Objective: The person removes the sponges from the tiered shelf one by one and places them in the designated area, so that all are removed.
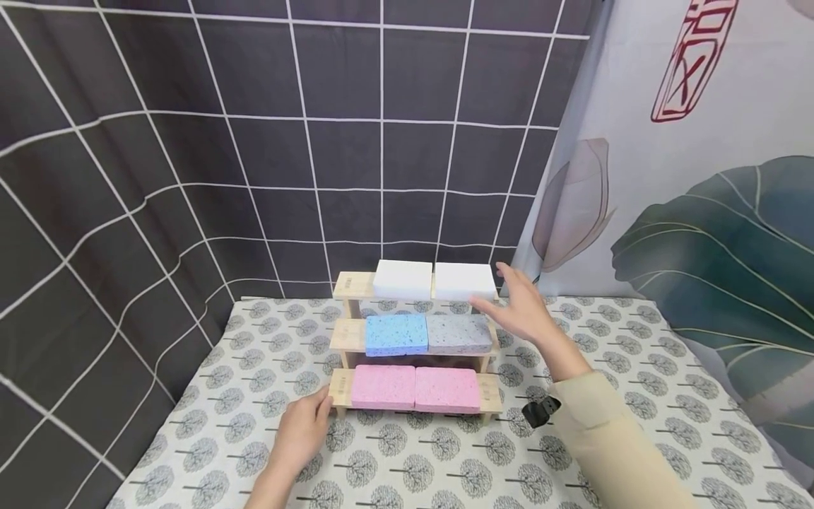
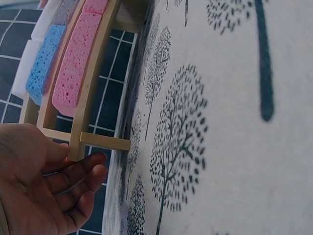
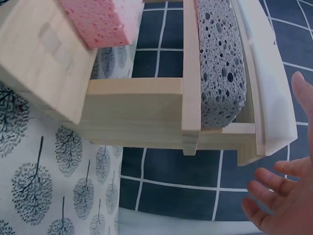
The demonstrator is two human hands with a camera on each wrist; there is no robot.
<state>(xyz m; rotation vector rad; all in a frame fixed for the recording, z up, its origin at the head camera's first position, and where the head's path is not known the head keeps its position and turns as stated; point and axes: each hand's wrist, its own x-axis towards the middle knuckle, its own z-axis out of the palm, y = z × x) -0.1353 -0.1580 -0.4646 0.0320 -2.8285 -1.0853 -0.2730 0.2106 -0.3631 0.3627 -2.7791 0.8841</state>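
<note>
A three-step wooden rack [image 1: 343, 389] stands on the cloth. Its top step bears two white sponges [image 1: 403, 279], its middle step a blue sponge [image 1: 396, 334] and a grey sponge [image 1: 459, 334], its lowest step two pink sponges [image 1: 384, 387]. With thumb and fingers my left hand [image 1: 304, 430] holds the left end of the lowest step; the left wrist view has the thumb [image 2: 57, 152] at the board's corner. Around the right end of the top step my right hand [image 1: 523, 307] is spread, thumb and fingers apart, close beside the right white sponge [image 3: 271, 83].
A pale tablecloth [image 1: 420, 466] with a tree print lies under the rack. Behind hangs a dark curtain [image 1: 343, 155] with a white grid, and to the right a light curtain [image 1: 636, 184] with leaf shapes. A black device [image 1: 541, 411] sits at the right wrist.
</note>
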